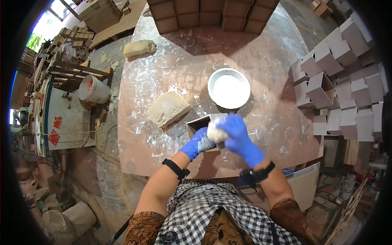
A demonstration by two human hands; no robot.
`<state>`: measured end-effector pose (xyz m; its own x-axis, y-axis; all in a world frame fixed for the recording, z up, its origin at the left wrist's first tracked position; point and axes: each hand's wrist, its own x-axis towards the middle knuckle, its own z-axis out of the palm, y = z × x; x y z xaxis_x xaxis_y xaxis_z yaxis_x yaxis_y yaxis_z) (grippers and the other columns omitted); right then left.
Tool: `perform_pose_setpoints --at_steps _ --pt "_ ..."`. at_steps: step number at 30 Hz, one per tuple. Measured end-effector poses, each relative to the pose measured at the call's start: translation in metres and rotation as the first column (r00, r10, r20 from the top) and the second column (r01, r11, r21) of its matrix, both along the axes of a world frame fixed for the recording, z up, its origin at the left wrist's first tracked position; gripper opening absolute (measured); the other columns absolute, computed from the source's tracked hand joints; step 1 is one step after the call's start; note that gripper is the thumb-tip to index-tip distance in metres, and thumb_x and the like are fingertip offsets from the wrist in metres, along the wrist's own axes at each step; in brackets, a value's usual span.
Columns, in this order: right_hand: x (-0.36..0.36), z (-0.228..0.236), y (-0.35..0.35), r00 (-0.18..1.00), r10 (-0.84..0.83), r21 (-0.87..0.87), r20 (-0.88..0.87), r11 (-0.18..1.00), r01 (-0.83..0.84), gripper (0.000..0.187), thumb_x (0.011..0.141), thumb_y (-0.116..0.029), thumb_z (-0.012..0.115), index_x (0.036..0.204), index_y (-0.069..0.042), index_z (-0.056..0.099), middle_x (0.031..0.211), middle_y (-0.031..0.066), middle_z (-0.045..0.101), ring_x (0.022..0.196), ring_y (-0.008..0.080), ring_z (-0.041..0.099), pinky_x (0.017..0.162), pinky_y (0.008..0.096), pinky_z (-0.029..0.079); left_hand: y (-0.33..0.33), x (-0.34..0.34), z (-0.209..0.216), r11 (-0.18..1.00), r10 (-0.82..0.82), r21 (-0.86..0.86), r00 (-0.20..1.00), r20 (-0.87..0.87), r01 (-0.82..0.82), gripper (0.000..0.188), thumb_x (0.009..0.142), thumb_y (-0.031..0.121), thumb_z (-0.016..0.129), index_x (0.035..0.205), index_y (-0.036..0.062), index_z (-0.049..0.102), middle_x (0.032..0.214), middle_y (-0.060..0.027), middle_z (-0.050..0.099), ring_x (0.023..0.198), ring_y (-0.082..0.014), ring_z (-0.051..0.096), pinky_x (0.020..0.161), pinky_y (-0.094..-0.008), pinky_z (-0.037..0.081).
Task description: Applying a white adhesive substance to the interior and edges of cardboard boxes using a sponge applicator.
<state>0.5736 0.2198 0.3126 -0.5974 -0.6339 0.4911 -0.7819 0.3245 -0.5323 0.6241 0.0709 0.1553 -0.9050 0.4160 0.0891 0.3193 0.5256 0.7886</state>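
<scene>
My left hand (199, 143), in a blue glove smeared with white, grips a small open box (197, 125) near the front middle of the table. The dark hollow of the box faces up and away from me. In my right hand (240, 138), also blue-gloved, is a whitish rounded sponge-like pad (217, 131), pressed against the right side of the box. The right fingers are slightly blurred. Just beyond the hands stands a round white bowl (210, 85) holding white paste or liquid. A thick yellowish sponge block (168, 109) lies left of the box.
The worktable (141, 83) is streaked with white. Another yellowish block (139, 48) rests at its far left edge. Joined brown boxes (210, 18) stand at the back. Many pale boxes (326, 59) are stacked on the right. A white bucket (93, 90) is off to the left.
</scene>
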Motion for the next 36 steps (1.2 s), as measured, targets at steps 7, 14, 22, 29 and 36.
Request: perform_pose_setpoints --at_steps 7,14,22,29,36 --pt "0.027 0.018 0.046 0.989 0.073 0.015 0.126 0.997 -0.075 0.041 0.055 -0.001 0.057 0.094 -0.012 0.060 0.090 0.0062 0.059 0.086 0.0275 0.054 0.075 0.0385 0.041 0.014 -0.004 0.070 0.913 0.066 0.326 0.879 0.471 -0.244 0.035 0.073 0.019 0.068 0.104 0.0053 0.060 0.094 -0.0147 0.064 0.085 -0.0238 0.062 0.077 -0.0317 0.047" --pt "-0.040 0.042 -0.005 0.997 0.034 0.326 -0.070 0.945 -0.010 0.038 0.056 0.000 0.054 0.092 -0.011 0.060 0.088 0.0052 0.059 0.083 0.0246 0.053 0.074 0.0350 0.038 0.027 -0.020 0.071 0.997 0.070 -0.004 0.967 0.246 -0.071 0.033 0.072 0.025 0.065 0.100 0.0074 0.060 0.089 -0.0149 0.064 0.080 -0.0299 0.060 0.073 -0.0361 0.048" --pt "0.031 0.051 0.036 0.964 0.200 0.477 0.176 0.839 -0.261 0.027 0.060 -0.008 0.062 0.087 -0.014 0.061 0.080 0.0045 0.058 0.079 0.0248 0.053 0.071 0.0368 0.039 0.019 -0.011 0.082 0.968 0.106 0.167 0.911 0.399 -0.185 0.045 0.068 0.022 0.069 0.106 0.0015 0.059 0.099 -0.0201 0.061 0.091 -0.0340 0.058 0.080 -0.0370 0.046" --pt "0.008 0.057 0.040 0.971 0.071 0.247 0.228 0.960 -0.128 0.037 0.058 -0.007 0.067 0.094 -0.011 0.063 0.086 0.0087 0.060 0.083 0.0287 0.055 0.076 0.0385 0.042 0.022 -0.015 0.077 0.980 0.082 0.133 0.905 0.416 -0.150 0.044 0.069 0.026 0.069 0.104 0.0020 0.059 0.094 -0.0205 0.062 0.087 -0.0355 0.058 0.077 -0.0385 0.046" --pt "-0.041 0.037 -0.011 0.996 -0.073 0.224 0.042 0.973 0.062 0.032 0.062 -0.013 0.065 0.094 -0.010 0.061 0.087 0.0069 0.061 0.082 0.0271 0.054 0.073 0.0365 0.041 0.025 -0.022 0.069 0.997 0.008 0.067 0.963 0.270 -0.027 0.034 0.073 0.025 0.064 0.101 0.0067 0.058 0.093 -0.0178 0.062 0.087 -0.0340 0.057 0.076 -0.0379 0.045"
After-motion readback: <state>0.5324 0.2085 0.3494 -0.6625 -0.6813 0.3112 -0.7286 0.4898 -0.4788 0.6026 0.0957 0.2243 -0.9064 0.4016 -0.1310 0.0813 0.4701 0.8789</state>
